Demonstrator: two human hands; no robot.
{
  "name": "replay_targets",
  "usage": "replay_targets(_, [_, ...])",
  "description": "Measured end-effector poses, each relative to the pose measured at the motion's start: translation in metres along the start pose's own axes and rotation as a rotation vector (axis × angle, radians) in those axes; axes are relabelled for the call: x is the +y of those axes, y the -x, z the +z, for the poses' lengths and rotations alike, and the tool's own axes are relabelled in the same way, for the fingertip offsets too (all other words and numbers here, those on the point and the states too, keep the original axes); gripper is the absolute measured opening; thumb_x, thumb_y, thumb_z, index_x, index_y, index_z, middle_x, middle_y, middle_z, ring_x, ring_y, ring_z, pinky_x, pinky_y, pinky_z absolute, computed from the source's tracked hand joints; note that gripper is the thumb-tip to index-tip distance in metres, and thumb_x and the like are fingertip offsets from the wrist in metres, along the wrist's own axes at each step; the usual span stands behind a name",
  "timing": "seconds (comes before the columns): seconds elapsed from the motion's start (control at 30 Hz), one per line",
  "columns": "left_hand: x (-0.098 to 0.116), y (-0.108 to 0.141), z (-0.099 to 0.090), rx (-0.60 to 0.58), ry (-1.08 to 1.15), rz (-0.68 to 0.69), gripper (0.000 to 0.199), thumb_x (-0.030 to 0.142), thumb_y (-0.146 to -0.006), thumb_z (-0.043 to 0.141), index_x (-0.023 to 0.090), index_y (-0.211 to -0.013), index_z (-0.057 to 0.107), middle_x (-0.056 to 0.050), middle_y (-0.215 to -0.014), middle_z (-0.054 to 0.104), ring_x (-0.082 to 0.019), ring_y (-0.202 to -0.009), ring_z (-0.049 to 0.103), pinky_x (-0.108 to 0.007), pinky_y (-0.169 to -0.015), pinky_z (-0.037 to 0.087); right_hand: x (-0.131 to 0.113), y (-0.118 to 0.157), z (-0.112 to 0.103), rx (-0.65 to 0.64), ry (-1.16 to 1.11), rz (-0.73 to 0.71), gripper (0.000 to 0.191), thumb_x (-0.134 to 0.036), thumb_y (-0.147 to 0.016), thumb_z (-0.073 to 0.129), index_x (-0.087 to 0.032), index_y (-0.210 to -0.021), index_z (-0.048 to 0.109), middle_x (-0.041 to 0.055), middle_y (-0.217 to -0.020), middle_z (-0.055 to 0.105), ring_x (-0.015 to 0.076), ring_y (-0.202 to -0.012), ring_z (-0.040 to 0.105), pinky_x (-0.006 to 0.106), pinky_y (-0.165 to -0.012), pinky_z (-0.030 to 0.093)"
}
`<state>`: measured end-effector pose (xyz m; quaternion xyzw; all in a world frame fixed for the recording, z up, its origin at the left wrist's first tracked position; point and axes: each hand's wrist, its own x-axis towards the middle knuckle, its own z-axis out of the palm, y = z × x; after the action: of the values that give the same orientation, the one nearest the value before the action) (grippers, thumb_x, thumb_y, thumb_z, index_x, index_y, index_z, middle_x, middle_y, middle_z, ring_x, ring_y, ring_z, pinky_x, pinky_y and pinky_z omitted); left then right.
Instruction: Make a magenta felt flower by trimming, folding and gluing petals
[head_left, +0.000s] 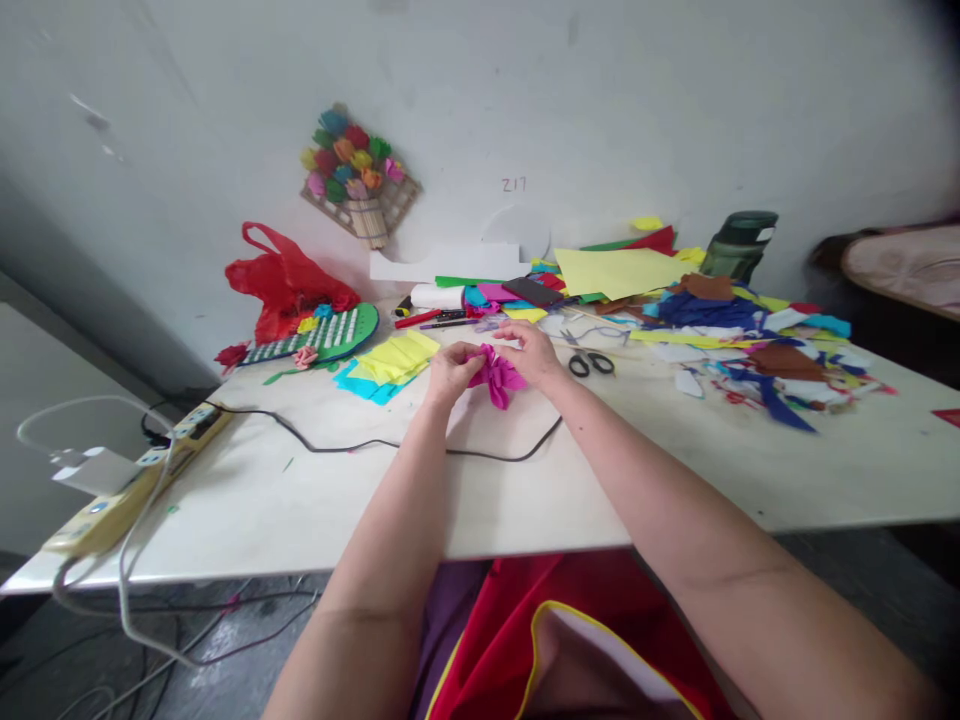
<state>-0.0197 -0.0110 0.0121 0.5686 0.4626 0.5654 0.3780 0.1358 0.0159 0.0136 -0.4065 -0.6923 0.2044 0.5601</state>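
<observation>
A magenta crepe paper flower (498, 380) with ruffled petals is held between my two hands above the white table. My left hand (454, 372) pinches its upper left side. On its right, my right hand (531, 354) has bent fingers touching the petals near the top; the fingertips partly hide that edge. Yellow paper pieces (397, 357) over blue ones (377, 388) lie to the left of my left hand. Black-handled scissors (591, 364) rest just right of my right hand.
A black cable (360, 444) crosses the table (525, 510) below my hands. Paper scraps (780, 360) and a green bottle (739, 247) are at the right. A red bag (281, 275) and a power strip (112, 510) are at the left; pens and a phone (532, 291) lie behind.
</observation>
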Motion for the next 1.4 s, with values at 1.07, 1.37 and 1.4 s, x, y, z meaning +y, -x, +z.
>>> replay_targets(1.07, [0.007, 0.002, -0.004, -0.226, 0.043, -0.088, 0.027, 0.030, -0.063, 0.057, 0.013, -0.082, 0.066, 0.001, -0.059, 0.056, -0.011, -0.053, 0.049, -0.024, -0.053, 0.038, -0.007, -0.002, -0.007, -0.111, -0.020, -0.194, 0.014, -0.010, -0.067, 0.065, -0.022, -0.060, 0.064, 0.0064, -0.103, 0.069, 0.0225, -0.100, 0.062, 0.042, -0.092, 0.047])
replay_targets(1.37, [0.006, 0.003, -0.005, -0.214, 0.068, -0.105, 0.016, 0.030, -0.064, 0.056, 0.014, -0.062, 0.058, 0.002, -0.054, 0.047, -0.009, -0.050, 0.040, -0.023, -0.047, 0.028, -0.012, -0.004, -0.011, -0.115, 0.094, -0.207, 0.010, -0.015, -0.068, 0.069, -0.021, -0.062, 0.066, 0.0028, -0.072, 0.067, 0.0208, -0.082, 0.059, 0.037, -0.081, 0.046])
replay_targets(1.4, [0.007, 0.003, -0.005, -0.218, 0.087, -0.115, 0.015, 0.029, -0.062, 0.058, 0.014, -0.062, 0.059, 0.002, -0.055, 0.049, -0.009, -0.050, 0.041, -0.023, -0.047, 0.029, -0.013, -0.004, -0.011, -0.115, 0.110, -0.186, 0.008, -0.016, -0.069, 0.068, -0.021, -0.063, 0.067, 0.0028, -0.071, 0.066, 0.0208, -0.081, 0.059, 0.036, -0.080, 0.045])
